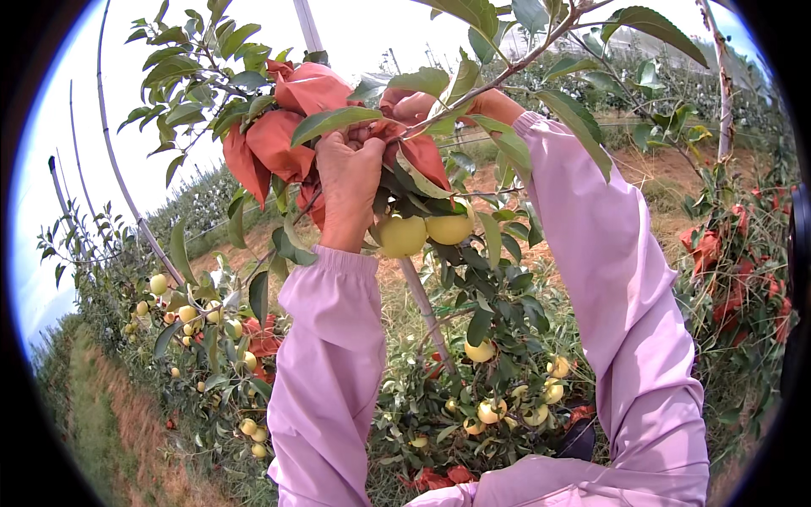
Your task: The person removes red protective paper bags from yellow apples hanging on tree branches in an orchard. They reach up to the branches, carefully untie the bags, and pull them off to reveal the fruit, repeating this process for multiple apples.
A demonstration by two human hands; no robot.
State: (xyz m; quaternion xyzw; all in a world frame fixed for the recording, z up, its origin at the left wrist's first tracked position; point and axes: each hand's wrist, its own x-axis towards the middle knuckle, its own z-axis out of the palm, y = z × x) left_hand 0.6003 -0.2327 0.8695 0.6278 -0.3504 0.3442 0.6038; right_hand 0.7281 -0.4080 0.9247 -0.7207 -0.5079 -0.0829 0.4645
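Note:
Raised among apple branches, my left hand (350, 180) has its thumb and fingers pinched on the gathered edge of a red fruit bag (421, 158). My right hand (408, 106) is just above and to the right, at the same bag, its fingers curled. Leaves cover part of it and hide what its fingertips hold. More red fruit bags (282, 142) hang bunched left of my left hand. Below the hands, two bare yellow-green apples, a left one (402, 236) and a right one (451, 228), hang side by side under leaves.
A leafy branch (507, 71) crosses in front of my right hand. A slanting pole (427, 317) stands behind the fruit. Several yellow apples (491, 410) hang lower down. Red bags (437, 480) lie near the ground, and others (703, 247) are caught in growth at right.

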